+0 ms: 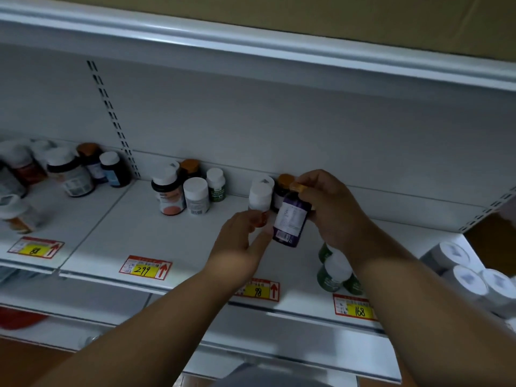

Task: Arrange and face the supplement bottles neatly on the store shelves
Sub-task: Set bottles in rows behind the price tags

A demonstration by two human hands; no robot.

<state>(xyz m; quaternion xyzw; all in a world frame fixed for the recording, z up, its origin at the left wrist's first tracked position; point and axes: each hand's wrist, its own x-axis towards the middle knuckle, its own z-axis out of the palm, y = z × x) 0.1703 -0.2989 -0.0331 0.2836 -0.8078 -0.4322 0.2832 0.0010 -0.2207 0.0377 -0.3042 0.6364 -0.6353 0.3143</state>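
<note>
Bottle, purple w/ orange cap [290,219], pinched in right hand [332,210], above shelf [167,236], long axis near upright, tilted. Left hand [240,247] grips white-cap bottle [260,202] just beside it.

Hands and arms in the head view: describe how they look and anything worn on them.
Both forearms are bare up to the frame's bottom edge; no sleeve shows. The left hand and right hand carry no glove, and no ring, watch or bracelet can be seen. The light is dim and the left fingertips are blurred, so nail detail cannot be told.
</note>
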